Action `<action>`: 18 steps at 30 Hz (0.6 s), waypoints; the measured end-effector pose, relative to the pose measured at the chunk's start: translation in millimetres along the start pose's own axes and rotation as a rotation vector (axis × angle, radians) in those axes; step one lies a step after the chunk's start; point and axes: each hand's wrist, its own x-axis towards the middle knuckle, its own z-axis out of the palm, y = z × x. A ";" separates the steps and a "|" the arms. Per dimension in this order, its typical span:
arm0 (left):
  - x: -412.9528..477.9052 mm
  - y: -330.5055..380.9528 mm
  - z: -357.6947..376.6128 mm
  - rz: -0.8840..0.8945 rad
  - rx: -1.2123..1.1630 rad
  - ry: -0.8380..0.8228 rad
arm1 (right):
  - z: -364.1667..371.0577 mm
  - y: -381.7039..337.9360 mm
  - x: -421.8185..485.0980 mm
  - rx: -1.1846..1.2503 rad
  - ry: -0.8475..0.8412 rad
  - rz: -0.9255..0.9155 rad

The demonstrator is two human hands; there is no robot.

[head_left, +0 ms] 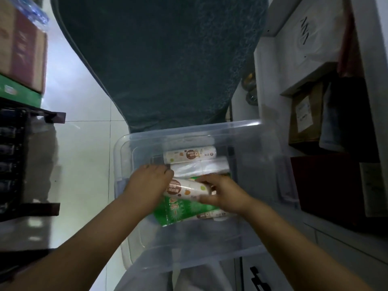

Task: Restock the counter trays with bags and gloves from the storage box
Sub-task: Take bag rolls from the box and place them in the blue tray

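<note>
A clear plastic storage box (126, 162) sits on the floor below me, open at the top. Inside lie a printed bag roll (190, 154) at the far end, a pack of clear plastic bags (199, 167) behind my hands, and a green packet (182, 211) nearer me with another printed roll (212, 214) on it. Both hands reach into the box. My right hand (222, 192) grips one end of a white printed roll (184, 189). My left hand (150, 181) rests against the roll's other end, fingers curled down over it.
A dark teal mat (163, 59) lies on the pale tiled floor beyond the box. White shelving (270, 91) with cardboard boxes and a dark red box (327, 185) stands on the right. A dark rack (25, 160) and stacked cartons (21, 49) are on the left.
</note>
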 end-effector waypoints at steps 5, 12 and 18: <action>-15.8 -24.1 0.5 -0.237 -0.021 0.037 | -5.3 31.7 67.8 -0.303 0.271 0.038; -26.2 -45.4 9.3 -0.342 -0.033 0.115 | 32.7 56.5 132.6 -0.796 0.137 0.037; -32.0 -49.2 10.7 -0.353 -0.049 0.184 | 35.2 54.4 128.6 -1.032 0.163 0.193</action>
